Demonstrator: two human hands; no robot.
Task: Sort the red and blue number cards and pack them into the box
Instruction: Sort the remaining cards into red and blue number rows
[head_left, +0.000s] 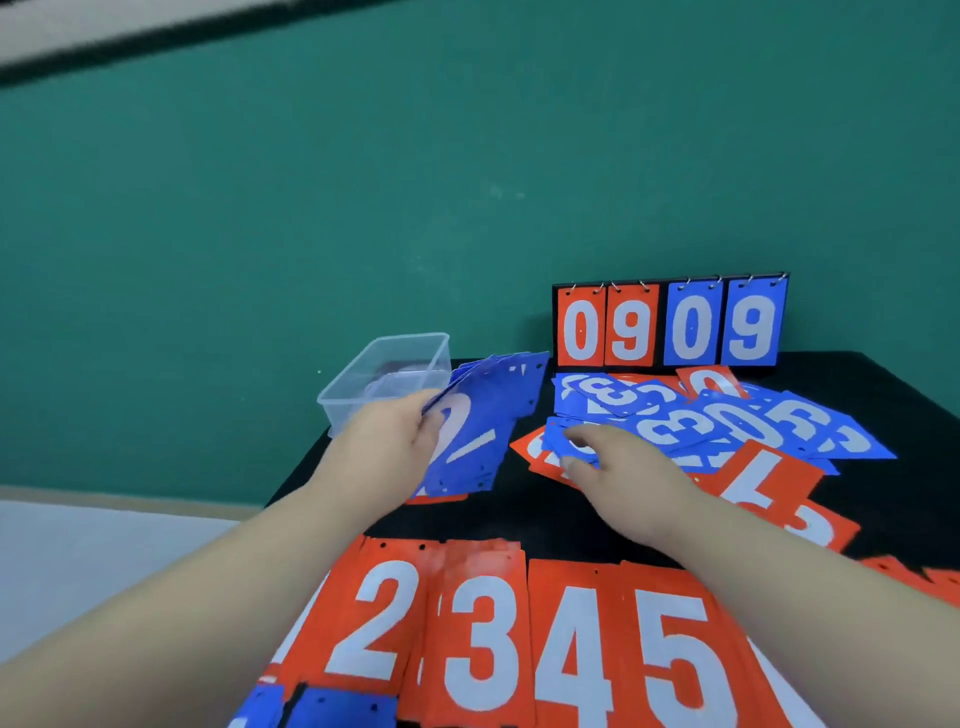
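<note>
My left hand grips a stack of blue number cards, tilted up over the black table; the top card shows a 2. My right hand pinches the corner of one blue card at the left end of a loose heap of blue cards. Red cards lie mixed under and beside that heap. Along the near edge red stacks lie in a row showing 2, 3, 4, 5. A clear plastic box stands at the table's far left corner, just behind my left hand.
A flip scoreboard reading 09 in red and 09 in blue stands at the back against the green wall. Two blue cards lie at the bottom left. The black table ends on the left just past the box.
</note>
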